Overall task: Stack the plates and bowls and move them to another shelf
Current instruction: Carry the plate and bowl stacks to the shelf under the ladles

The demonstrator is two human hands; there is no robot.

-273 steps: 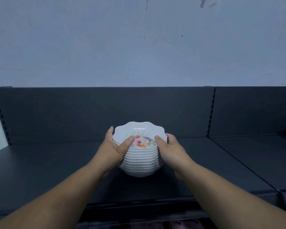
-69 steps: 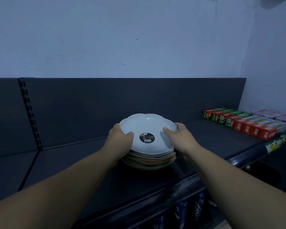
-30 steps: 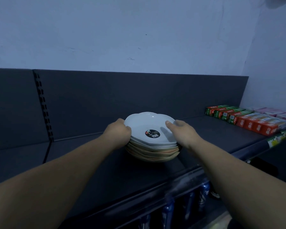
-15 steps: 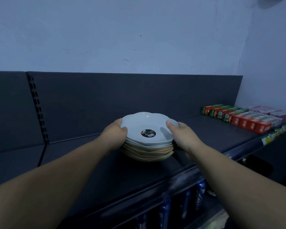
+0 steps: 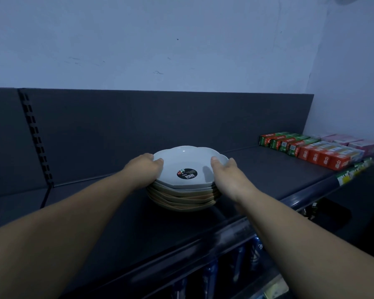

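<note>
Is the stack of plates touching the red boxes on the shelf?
No, the stack of plates stands well left of the red boxes, with bare shelf between.

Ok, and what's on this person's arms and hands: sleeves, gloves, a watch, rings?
Nothing worn shows. The left forearm and right forearm are bare to the frame edge, with no sleeves. The left hand and right hand are ungloved; no watch, bracelet or ring is visible.

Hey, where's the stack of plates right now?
In the head view, the stack of plates is mid-frame on the dark shelf, held between left hand and right hand, left of the boxes.
</note>
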